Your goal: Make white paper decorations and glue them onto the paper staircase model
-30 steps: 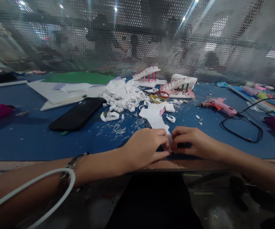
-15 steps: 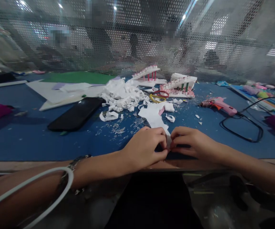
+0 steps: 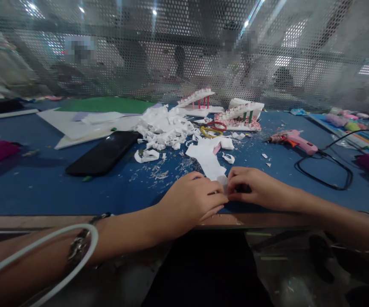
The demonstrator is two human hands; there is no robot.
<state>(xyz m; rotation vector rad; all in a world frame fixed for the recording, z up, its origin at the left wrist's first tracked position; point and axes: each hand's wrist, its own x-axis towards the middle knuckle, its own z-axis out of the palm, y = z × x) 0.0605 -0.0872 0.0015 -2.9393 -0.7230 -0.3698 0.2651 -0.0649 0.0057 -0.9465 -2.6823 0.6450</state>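
Note:
A strip of white paper point(image 3: 210, 164) runs toward me over the blue table top, its near end between my two hands. My left hand point(image 3: 193, 200) is closed at that near end, fingers bent over the paper. From the other side my right hand point(image 3: 251, 186) pinches the same end, thumb and fingertips together. The fingertips of both hands almost meet, so the exact bit they hold is hidden. Beyond the strip lies a heap of torn white paper scraps point(image 3: 165, 125). Scissors with red and yellow handles point(image 3: 211, 131) rest beside the heap.
A black phone point(image 3: 104, 153) lies left of the heap. Two small white stair models, one on pink posts point(image 3: 200, 102) and one on green posts point(image 3: 242, 115), stand at the back. At right are a pink glue gun point(image 3: 299, 140) and its looped black cord point(image 3: 352, 175).
My left hand has shifted slightly down and its fingers have straightened a little. The right hand's fingers have curled more at the paper's near end.

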